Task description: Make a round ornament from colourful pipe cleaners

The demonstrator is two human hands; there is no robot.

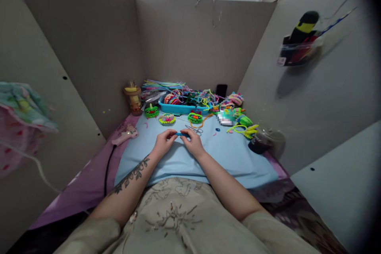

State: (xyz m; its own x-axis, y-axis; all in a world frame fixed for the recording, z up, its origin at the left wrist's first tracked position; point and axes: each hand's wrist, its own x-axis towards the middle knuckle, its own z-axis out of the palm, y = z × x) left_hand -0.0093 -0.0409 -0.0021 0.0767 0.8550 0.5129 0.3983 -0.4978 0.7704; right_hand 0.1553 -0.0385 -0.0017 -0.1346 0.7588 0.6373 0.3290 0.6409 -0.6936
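Observation:
Over the blue cloth my left hand and my right hand face each other, fingers closed. Between their fingertips runs a short blue pipe cleaner, one end in each hand; much of it is hidden by the fingers. Just beyond my right hand lies a pair of scissors. Behind the hands sit a green fuzzy face piece with an orange strand by it, and a yellow-green and pink round piece. A green frog-like piece is farther left.
A blue tray piled with pipe cleaners stands at the back. A pink glue gun with a black cable lies left. Right are a dark drink cup and more fuzzy pieces. A yellow-brown cup stands back left. Grey panels enclose the table.

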